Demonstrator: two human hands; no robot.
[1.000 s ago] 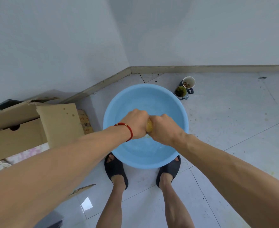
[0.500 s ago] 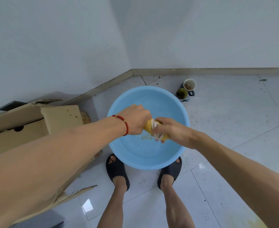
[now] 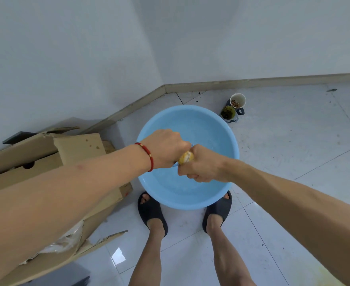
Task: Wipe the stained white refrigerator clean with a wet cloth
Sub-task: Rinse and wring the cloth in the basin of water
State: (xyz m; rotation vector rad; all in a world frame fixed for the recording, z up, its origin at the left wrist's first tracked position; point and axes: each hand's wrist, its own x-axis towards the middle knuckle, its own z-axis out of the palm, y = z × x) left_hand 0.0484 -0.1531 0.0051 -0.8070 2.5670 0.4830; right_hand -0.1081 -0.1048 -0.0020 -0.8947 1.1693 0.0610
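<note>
A yellow and white cloth is bunched tight between my two fists above a round light-blue basin with water in it. My left hand, with a red cord on the wrist, grips the cloth's left end. My right hand grips the right end, knuckles toward me. Only a small twist of cloth shows between the hands. The refrigerator is out of view.
The basin stands on a pale tiled floor in a room corner, just in front of my feet in dark slippers. Torn cardboard boxes lie at the left. Two cups stand beyond the basin by the baseboard.
My right hand, which had loosened on the cloth half a second ago, has closed round it again, and the two fists are pressed together once more.
</note>
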